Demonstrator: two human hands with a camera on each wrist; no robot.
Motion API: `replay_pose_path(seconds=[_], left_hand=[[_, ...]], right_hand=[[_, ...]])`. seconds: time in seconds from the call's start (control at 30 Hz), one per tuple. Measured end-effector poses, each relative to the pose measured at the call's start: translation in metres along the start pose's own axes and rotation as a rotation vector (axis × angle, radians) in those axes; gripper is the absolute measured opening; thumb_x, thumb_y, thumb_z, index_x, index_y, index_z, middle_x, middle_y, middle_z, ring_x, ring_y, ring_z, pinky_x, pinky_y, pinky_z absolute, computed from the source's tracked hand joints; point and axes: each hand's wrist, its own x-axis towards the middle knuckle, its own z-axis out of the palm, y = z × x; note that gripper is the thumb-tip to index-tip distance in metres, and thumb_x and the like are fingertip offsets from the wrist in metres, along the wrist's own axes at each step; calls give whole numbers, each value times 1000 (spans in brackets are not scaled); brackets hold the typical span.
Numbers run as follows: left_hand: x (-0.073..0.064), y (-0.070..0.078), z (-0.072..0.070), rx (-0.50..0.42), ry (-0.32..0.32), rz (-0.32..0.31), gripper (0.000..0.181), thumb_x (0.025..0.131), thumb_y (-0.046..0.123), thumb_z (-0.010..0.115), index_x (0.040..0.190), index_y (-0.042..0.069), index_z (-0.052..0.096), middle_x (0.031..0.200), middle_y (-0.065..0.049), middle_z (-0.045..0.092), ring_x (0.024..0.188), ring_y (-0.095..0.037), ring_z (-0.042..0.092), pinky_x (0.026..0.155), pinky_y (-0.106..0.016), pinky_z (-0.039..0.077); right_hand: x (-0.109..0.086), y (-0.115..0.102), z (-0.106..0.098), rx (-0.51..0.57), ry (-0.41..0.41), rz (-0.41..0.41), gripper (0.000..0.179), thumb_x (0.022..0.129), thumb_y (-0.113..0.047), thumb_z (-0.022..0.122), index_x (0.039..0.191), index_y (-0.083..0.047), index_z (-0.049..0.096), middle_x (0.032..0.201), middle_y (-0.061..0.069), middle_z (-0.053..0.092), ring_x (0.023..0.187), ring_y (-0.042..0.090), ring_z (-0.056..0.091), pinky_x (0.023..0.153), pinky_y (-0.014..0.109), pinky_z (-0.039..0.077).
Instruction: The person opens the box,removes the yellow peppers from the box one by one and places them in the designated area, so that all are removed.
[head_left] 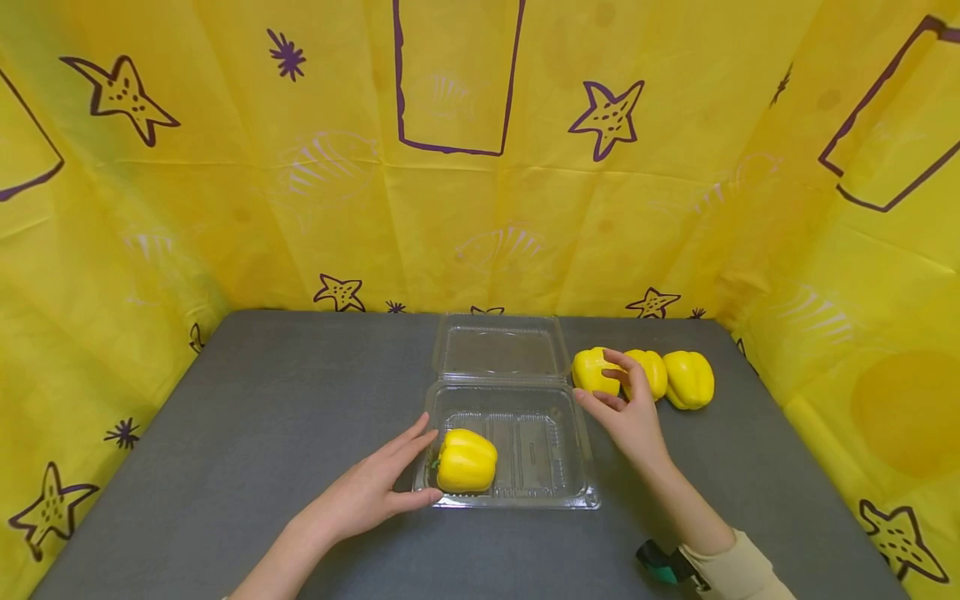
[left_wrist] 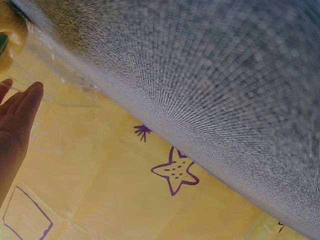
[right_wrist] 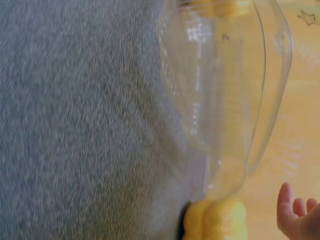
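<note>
A clear plastic clamshell container [head_left: 588, 467] lies on the table with its lid [head_left: 500, 350] folded back. One yellow bell pepper [head_left: 467, 461] rests on its side in the base's front left corner, green stem towards the left. My left hand [head_left: 371, 492] is at the container's left side, fingers spread and extended beside that pepper, thumb near the front rim. My right hand [head_left: 630, 421] reaches over the nearest of three more yellow peppers [head_left: 591, 372], fingers loosely bent and parted. In the right wrist view this hand [right_wrist: 299, 216] shows apart from the pepper [right_wrist: 215, 221].
The middle pepper [head_left: 651, 372] and the rightmost pepper [head_left: 691, 381] stand in a row right of the lid. Yellow cloth [head_left: 480, 208] with sea drawings hangs around the grey table [head_left: 285, 400]. A dark strap [head_left: 663, 563] is at my right wrist.
</note>
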Motion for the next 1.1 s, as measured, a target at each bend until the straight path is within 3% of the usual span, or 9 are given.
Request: replay_pose_path(seconds=[0.2,0.5,0.9,1.1], left_hand=[[0,-1,1,3,5,3,87,83,67,61,150,16,40,161,3,21,140,-26,36,104,-55,38],[1,-1,1,-6,2,2,88,82,68,62,150,15,40,161,3,22,140,-27,36,104,-55,38],[1,-1,1,-5,-1,0,88,82,67,62,150,16,40,161,3,22,140,-27,35,105,-55,37],[0,-1,1,1,0,3,88,83,67,62,150,15,40,161,2,21,140,-27,35,105,-55,37]], right_hand=[[-5,-2,9,28,-66,20,69,83,-7,77,141,-9,39,135,16,40,100,31,58,80,20,53],[-10,0,22,0,-183,-19,69,82,-12,80,139,-13,42,142,13,40,121,41,45,85,21,52],[-17,4,40,-6,-305,-113,69,79,-7,81,137,-9,45,141,12,43,118,36,45,88,40,54],[-23,3,50,19,-371,-106,72,77,-7,83,138,-6,45,140,17,43,119,44,44,89,42,53]])
